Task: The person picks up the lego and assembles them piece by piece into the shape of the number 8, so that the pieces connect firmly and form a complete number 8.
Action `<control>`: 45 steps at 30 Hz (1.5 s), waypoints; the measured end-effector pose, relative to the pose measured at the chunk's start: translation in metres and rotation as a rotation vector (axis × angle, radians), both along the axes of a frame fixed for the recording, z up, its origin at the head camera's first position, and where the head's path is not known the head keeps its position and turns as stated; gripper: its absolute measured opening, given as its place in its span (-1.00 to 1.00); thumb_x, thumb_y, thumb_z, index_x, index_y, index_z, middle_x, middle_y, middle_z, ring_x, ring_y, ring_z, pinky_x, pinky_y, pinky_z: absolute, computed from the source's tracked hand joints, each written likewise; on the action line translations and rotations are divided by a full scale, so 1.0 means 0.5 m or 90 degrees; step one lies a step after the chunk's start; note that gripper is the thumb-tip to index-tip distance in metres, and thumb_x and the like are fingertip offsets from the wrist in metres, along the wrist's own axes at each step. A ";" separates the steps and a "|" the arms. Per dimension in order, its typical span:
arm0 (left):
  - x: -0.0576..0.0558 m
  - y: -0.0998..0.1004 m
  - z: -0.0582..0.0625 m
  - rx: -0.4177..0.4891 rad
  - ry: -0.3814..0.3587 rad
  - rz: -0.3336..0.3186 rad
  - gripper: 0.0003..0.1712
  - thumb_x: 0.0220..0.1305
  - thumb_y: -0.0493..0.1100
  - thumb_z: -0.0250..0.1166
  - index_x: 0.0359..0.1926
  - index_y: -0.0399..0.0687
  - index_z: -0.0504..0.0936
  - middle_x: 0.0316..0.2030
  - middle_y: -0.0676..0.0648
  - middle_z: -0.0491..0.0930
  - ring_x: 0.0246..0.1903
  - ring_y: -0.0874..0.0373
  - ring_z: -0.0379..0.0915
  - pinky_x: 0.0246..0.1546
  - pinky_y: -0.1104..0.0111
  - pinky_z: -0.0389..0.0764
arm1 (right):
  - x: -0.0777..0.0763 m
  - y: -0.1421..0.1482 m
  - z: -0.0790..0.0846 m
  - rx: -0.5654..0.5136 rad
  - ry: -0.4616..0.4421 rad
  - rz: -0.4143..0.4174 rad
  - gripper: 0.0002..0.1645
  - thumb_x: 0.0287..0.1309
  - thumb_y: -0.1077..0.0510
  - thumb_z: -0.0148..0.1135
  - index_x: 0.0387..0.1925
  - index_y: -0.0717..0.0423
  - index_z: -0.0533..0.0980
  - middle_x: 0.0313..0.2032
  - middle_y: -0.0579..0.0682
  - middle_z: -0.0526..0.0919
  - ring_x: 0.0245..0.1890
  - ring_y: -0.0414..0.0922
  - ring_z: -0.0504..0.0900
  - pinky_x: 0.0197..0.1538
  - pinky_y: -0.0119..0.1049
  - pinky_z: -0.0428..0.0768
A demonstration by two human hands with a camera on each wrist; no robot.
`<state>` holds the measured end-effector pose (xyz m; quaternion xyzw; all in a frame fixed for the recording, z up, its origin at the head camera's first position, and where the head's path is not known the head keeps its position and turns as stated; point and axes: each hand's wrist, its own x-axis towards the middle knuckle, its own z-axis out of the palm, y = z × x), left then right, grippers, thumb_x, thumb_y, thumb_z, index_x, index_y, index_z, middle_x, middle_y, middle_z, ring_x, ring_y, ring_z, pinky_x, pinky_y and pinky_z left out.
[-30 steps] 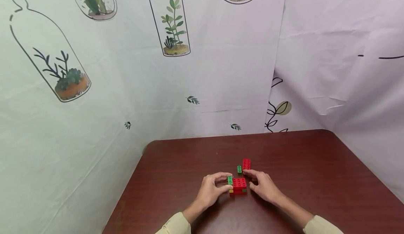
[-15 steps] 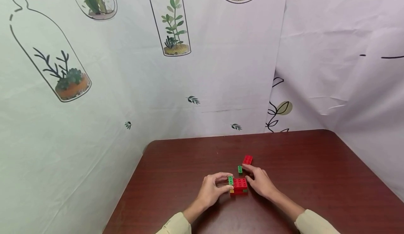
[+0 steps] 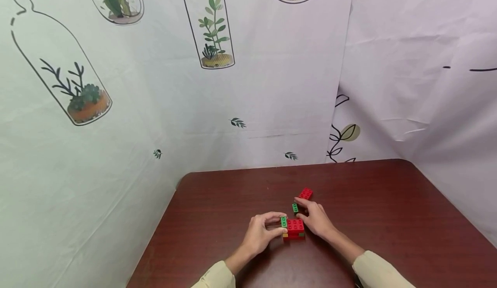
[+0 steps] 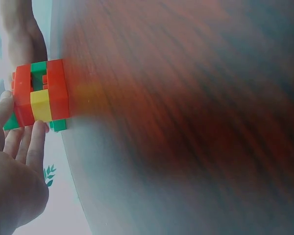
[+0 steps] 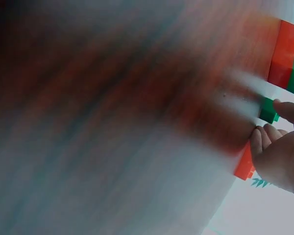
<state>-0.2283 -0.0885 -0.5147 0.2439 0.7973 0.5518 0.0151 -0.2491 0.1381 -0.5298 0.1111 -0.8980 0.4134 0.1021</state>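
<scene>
In the head view my left hand point(image 3: 258, 234) grips the left end of a small stack of building bricks point(image 3: 296, 226), thumb in front and fingers behind. A green brick point(image 3: 284, 222) sits on top at that end, beside studded red. The left wrist view shows the stack's end: red layers with a yellow brick point(image 4: 40, 105) between them. My right hand point(image 3: 319, 222) reaches over the table just behind the stack, thumb and fingers spread at the two ends of a loose green brick point(image 3: 295, 208). In the right wrist view its thumb is right at that green brick point(image 5: 267, 109).
A loose red brick point(image 3: 306, 193) lies turned at an angle behind the right fingertips. The dark brown table point(image 3: 217, 201) reaches back to a white fabric wall point(image 3: 287, 106) printed with plants in jars.
My right hand has moved left and away from me, from the loose red brick to the loose green one. The red brick has shifted back and turned. My left hand stays on the stack.
</scene>
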 end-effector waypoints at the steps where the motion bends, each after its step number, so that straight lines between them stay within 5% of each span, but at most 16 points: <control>1: 0.000 0.000 0.000 0.000 0.000 0.001 -0.59 0.23 -0.23 0.58 0.11 -0.12 0.79 -0.07 0.03 0.81 -0.01 0.24 0.74 -0.10 0.48 0.71 | -0.002 -0.001 0.000 0.002 0.000 0.000 -0.38 0.18 0.45 0.50 0.29 0.32 0.59 0.16 0.26 0.71 -0.02 0.11 0.76 0.10 0.11 0.70; 19: -0.001 0.001 -0.002 -0.008 0.001 0.003 -0.58 0.24 -0.21 0.57 0.12 -0.15 0.78 -0.07 0.05 0.82 -0.01 0.25 0.73 -0.08 0.48 0.70 | 0.005 -0.003 0.002 -0.009 0.013 0.005 -0.50 0.16 0.47 0.49 0.16 0.29 0.67 0.02 0.17 0.79 0.08 0.14 0.74 0.17 0.13 0.66; 45: 0.000 -0.002 0.000 -0.004 0.013 -0.004 -0.58 0.23 -0.23 0.58 0.11 -0.15 0.78 -0.05 0.05 0.81 0.01 0.23 0.73 -0.10 0.49 0.70 | 0.053 0.034 0.046 -0.086 -0.116 0.023 -0.67 0.41 0.36 0.31 0.16 0.28 0.65 0.01 0.10 0.74 -0.10 -0.04 0.69 -0.04 -0.07 0.72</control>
